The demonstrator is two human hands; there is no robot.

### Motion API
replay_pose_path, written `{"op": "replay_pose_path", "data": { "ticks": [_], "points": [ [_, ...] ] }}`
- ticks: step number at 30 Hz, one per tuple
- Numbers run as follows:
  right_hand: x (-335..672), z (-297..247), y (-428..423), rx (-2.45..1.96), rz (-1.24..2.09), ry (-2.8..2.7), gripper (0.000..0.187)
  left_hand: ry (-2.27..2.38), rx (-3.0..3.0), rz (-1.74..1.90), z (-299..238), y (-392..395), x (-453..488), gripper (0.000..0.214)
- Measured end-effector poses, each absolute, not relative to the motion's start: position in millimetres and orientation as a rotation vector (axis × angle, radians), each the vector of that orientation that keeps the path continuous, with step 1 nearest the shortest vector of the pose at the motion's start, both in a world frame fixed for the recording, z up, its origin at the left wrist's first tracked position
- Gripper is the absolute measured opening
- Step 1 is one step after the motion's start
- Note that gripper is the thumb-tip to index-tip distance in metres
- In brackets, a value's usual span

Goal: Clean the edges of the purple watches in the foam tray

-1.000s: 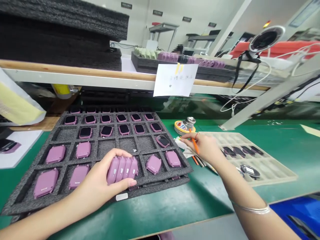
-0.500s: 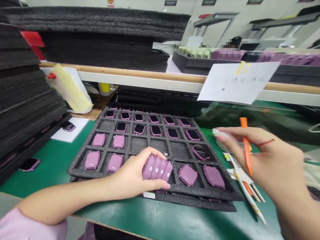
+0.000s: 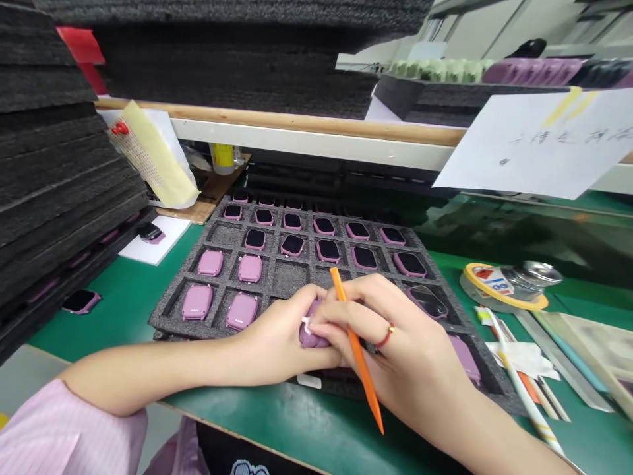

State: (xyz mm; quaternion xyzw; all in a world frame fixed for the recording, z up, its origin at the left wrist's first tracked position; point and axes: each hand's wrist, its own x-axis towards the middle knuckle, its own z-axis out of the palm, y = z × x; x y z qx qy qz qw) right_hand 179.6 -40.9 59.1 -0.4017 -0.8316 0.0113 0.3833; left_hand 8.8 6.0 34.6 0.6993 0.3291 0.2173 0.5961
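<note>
My left hand is wrapped round a row of purple smartwatch cases, held over the front of a black foam tray. Most of the row is now behind my right hand. Between that hand's thumb and fingertips is a small white wipe, pressed against the near case. An orange plastic stick is also gripped in my right hand, slanting down through the fingers. Purple watch cases lie back up in the tray's left pockets, and dark-screened watches fill the rows behind.
Right of the tray stand a metal-topped dispenser bottle and a tape roll, with a white pen-like tool nearby. Foam trays are stacked at the left. A shelf edge crosses above the bench. One watch lies at the left.
My right hand has come left from beside the dispenser to the watch cases, bringing the white wipe and orange stick. My left hand still holds the cases. The view has shifted slightly.
</note>
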Motion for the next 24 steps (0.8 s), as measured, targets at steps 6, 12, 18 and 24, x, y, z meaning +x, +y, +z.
{"op": "replay_pose_path", "data": {
  "ticks": [6, 12, 18, 24],
  "points": [
    [177.1, 60.5, -43.3, -1.12, -0.011, -2.123, 0.013, 0.715, 1.62, 0.5, 31.5, 6.2, 6.5, 0.04],
    [176.8, 59.2, -41.6, -1.073, 0.001, -2.122, 0.014, 0.719, 1.632, 0.497, 33.5, 7.0, 6.9, 0.038],
    [177.5, 58.7, -41.3, -1.093, -0.119, -2.11, 0.012, 0.749, 1.646, 0.472, 35.6, 5.7, 6.3, 0.039],
    [176.5, 56.2, -43.4, -1.069, -0.032, -2.11, 0.01, 0.767, 1.595, 0.471, 34.3, 5.7, 7.5, 0.043]
  ]
}}
